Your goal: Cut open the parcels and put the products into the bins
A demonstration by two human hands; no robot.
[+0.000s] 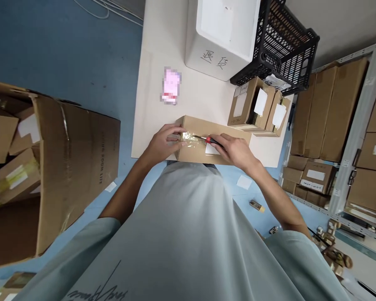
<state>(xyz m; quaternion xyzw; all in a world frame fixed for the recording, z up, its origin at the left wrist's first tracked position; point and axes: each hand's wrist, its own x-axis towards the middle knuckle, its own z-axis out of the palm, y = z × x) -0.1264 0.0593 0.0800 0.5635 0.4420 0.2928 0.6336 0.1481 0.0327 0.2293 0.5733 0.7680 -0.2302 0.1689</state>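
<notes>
A long cardboard box (pixel 213 129) lies along the near edge of the white table (pixel 156 113), with shiny clear tape (pixel 191 138) crumpled on its top towards the left end. My left hand (pixel 163 144) grips that left end, thumb and fingertips on either side of the tape. In my right hand (pixel 235 150) is a utility knife (pixel 210 140) with a red and black handle. Its thin tip points left and meets the tape. Partly under the knife and right hand, a white label (pixel 212 149) shows on the box.
A white foam box (pixel 219 54) and a black plastic crate (pixel 285 46) stand at the back of the table. Smaller labelled cartons (pixel 253 104) sit right of them. A large open carton (pixel 78 146) full of boxes is at left; loaded shelves (pixel 338 179) stand at right.
</notes>
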